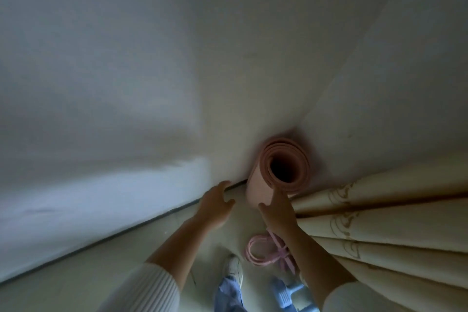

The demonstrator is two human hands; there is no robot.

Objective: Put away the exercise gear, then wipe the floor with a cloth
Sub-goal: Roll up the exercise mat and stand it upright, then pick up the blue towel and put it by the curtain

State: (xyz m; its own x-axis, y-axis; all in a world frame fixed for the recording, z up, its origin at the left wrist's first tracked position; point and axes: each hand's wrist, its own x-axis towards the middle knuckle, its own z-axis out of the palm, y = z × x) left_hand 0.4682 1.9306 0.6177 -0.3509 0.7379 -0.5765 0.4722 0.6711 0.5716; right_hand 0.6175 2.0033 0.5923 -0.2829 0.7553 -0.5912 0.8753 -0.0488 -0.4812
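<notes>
A rolled pink mat [260,185] stood upright on its end in the corner where two pale walls [126,83] met, its hollow core facing up toward the camera. It sat close against the corner, with the cream curtain [379,223] just beside it on the right, hanging in long folds with a faint printed pattern.

The right hand [278,210] rested against the near side of the mat, fingers [274,194] stretched up along its outer wrap and thumb out to the left; a flat touch, not a closed grip. The left hand [215,208] was just left of the mat, apart from it, fingers [224,185] spread wide and loose, holding nothing, fingertips near the dark line at the base of the wall. Both arms came in from the bottom of the view in white ribbed sleeves [149,289].

On the floor [126,256] below the right wrist lay a coiled pink rope [263,251], bundled in loops with its handles toward the curtain. Near the bottom edge sat a light blue dumbbell [288,294], partly cut off by the frame and partly behind the right forearm. A white shoe [234,268] and blue trouser leg [228,294] showed between the arms. The rope and dumbbell were close to each other, both near the curtain's hem. The view was dim and blurred.
</notes>
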